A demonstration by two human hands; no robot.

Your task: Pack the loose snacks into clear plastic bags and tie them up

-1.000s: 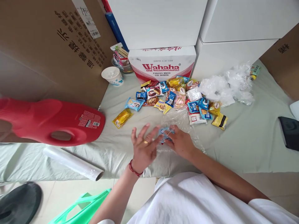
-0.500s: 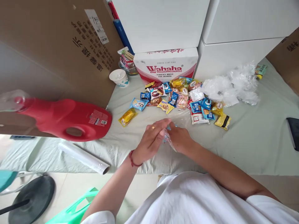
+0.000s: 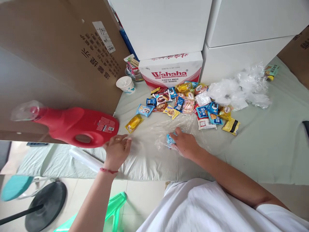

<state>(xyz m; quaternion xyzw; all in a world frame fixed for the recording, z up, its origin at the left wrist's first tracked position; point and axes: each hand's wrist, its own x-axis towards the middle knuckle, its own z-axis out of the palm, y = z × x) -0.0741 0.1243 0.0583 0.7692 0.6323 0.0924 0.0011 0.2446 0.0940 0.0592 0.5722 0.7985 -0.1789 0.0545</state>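
My right hand (image 3: 186,144) is closed on a small blue snack packet (image 3: 170,140), which lies on a sheet of clear plastic film (image 3: 161,137) spread over the cloth. Off to the left, my left hand (image 3: 117,149) holds nothing; its fingers are loosely stretched and a little blurred. It hovers between the base of a red plastic jug (image 3: 83,127) lying on its side and a yellow-wrapped snack (image 3: 134,123). Under the left wrist, a white roll of plastic wrap (image 3: 85,159) is partly hidden.
Several wrapped snacks (image 3: 180,103) lie heaped before a Wahaha water carton (image 3: 170,72). Crumpled clear plastic (image 3: 241,88) sits to their right. A paper cup (image 3: 126,85) stands near the cardboard (image 3: 60,48). Below the table edge is a green plastic stool (image 3: 116,204).
My left hand has left the right hand and moved left toward the red jug and wrap roll. The clear film around the blue packet now lies spread out; my right hand stays on the packet.
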